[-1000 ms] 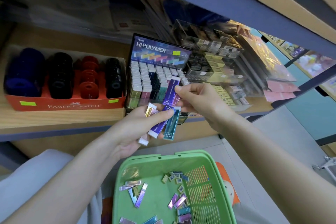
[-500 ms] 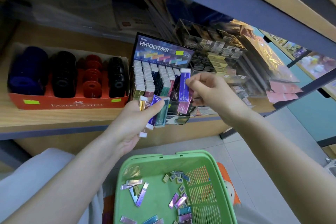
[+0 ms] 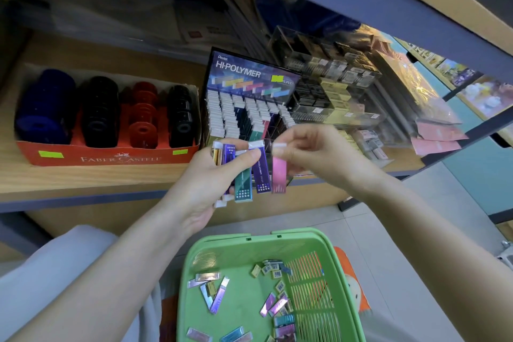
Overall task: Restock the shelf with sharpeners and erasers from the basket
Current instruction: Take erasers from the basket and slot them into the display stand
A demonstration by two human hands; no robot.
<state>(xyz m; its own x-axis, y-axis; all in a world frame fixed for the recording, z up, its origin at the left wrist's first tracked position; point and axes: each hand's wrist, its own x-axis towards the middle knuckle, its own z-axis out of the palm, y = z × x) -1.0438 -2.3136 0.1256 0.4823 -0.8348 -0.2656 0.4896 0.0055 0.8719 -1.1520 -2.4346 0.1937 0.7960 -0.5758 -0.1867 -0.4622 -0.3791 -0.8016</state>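
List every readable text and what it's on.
"Pentel", "HI-POLYMER": eraser display box header.
"FABER CASTELL": red sharpener box front.
"POLYMER": purple eraser in the left hand.
Too blurred or small: pink eraser in the right hand, yellow-green stickers, barcodes in the green basket.

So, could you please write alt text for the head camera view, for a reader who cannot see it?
The right hand pinches a pink eraser before the Hi-Polymer display box; the left hand grips several erasers. A green basket below holds more.

Ahead of me a wooden shelf edged in blue-grey metal, pale tiled floor below, teal wall on my right
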